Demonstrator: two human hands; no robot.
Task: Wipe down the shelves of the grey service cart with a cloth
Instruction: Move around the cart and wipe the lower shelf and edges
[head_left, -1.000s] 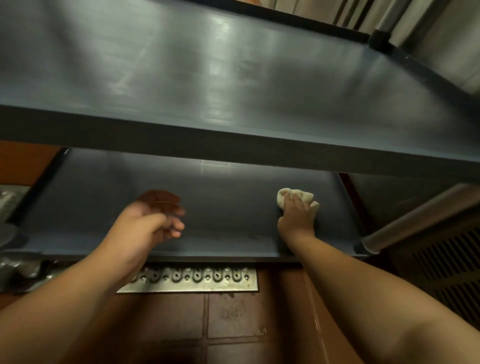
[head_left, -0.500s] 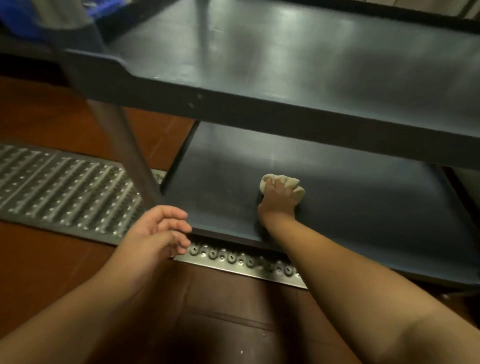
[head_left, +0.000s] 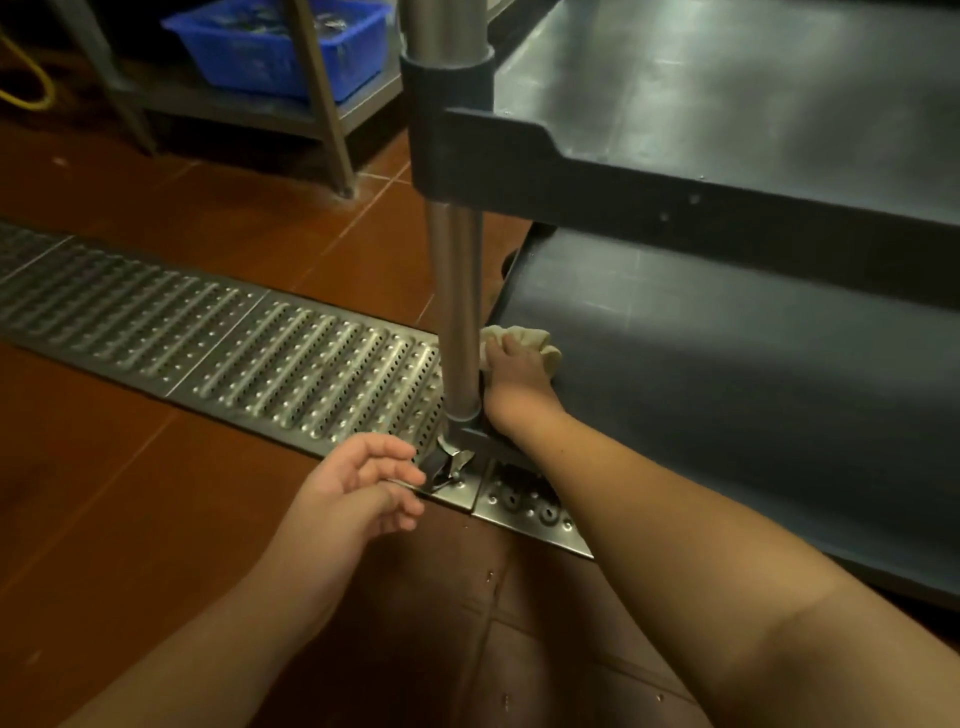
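The scene is dim and warm-toned. Soft glare streaks the upper shelf (head_left: 727, 88) at upper right, while the lower shelf (head_left: 727, 364) beneath it lies in shadow. The steel post (head_left: 457, 291) and the floor grate (head_left: 234, 338) catch pale highlights. Wide-angle bending curves straight lines near the edges, and fine detail is slightly soft.

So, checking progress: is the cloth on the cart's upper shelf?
No, the right hand presses the cloth on the lower shelf.
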